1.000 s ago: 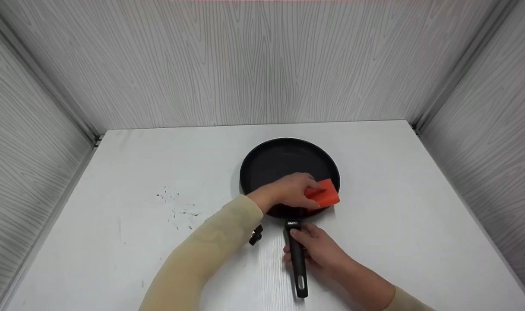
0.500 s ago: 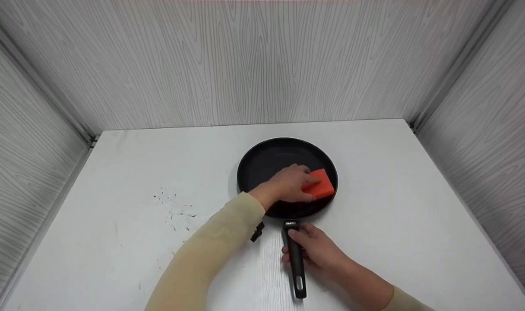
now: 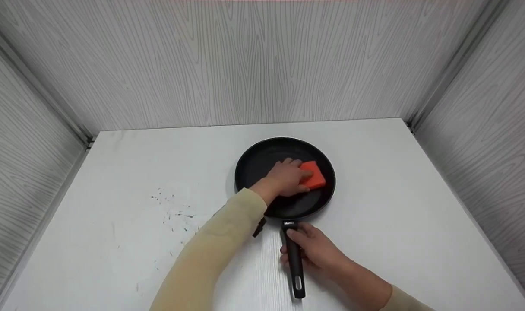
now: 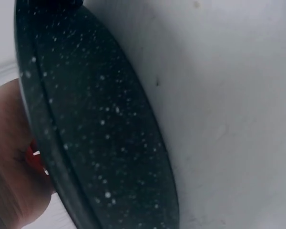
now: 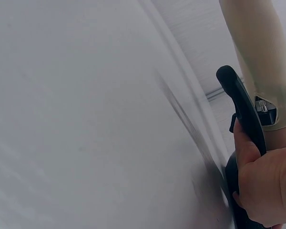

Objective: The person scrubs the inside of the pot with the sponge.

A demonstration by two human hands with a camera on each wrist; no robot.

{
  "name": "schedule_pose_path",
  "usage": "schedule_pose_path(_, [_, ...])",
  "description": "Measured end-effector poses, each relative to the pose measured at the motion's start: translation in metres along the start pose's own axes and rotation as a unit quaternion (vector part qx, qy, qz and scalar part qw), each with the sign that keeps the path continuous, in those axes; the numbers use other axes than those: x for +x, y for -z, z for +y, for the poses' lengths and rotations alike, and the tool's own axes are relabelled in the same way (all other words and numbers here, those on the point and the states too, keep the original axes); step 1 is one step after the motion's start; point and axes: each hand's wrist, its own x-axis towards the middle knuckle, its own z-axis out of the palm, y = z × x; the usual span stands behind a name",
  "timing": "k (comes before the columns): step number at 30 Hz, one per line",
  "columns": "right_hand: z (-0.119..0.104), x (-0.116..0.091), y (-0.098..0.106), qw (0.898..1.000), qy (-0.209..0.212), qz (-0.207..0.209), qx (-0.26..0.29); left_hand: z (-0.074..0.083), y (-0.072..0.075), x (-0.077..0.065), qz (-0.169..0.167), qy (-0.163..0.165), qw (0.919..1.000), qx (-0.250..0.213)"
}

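Note:
A black frying pan lies on the white table, its handle toward me. Inside it, my left hand holds a red-orange sponge against the right part of the pan's base, thumb and fingers around the sponge's left side. My right hand grips the handle near the pan, thumb on top and fingers underneath. In the left wrist view the pan's speckled outer side hides most of the sponge. The right wrist view shows the handle above my right hand.
Dark specks mark the white tabletop left of the pan. A grey wood-grain wall stands behind, with side walls left and right. A small black device shows beside my left sleeve.
My left hand has moved the sponge away from the pan's near right rim, up and slightly left across the base. The right hand keeps its grip on the handle.

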Motion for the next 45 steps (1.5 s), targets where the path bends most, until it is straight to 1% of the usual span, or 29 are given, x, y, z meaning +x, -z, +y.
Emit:
schedule_pose_path(3, [0.0,0.0,-0.001,1.0,-0.008,0.003,-0.001,-0.002,0.001,0.0,-0.007,0.014,0.9999,-0.006])
schedule_pose_path(6, [0.0,-0.001,-0.002,1.0,-0.013,0.004,-0.003,-0.006,0.001,0.0,-0.012,0.023,0.9997,-0.001])
schedule_pose_path(12, [0.001,-0.001,-0.003,1.0,-0.012,-0.003,0.002,-0.015,0.003,-0.003,-0.016,0.045,0.9988,0.007])
schedule_pose_path(20, [0.002,-0.001,-0.002,1.0,-0.006,0.0,0.002,-0.033,0.007,-0.01,0.005,0.072,0.9973,0.018])
schedule_pose_path(26, [0.003,-0.002,-0.001,1.0,-0.008,0.001,-0.008,-0.042,0.008,-0.014,0.005,0.09,0.9953,0.035])
schedule_pose_path(30, [0.002,-0.002,0.0,1.0,-0.009,0.002,-0.005,-0.046,0.012,-0.017,-0.003,0.099,0.9946,0.033])
schedule_pose_path(37, [0.001,-0.002,0.002,1.0,-0.009,0.007,0.005,-0.05,0.018,-0.021,-0.03,0.106,0.9936,0.023])
schedule_pose_path(45, [0.001,-0.002,0.002,1.0,-0.004,0.003,0.001,-0.053,0.024,-0.031,-0.042,0.106,0.9932,0.019])
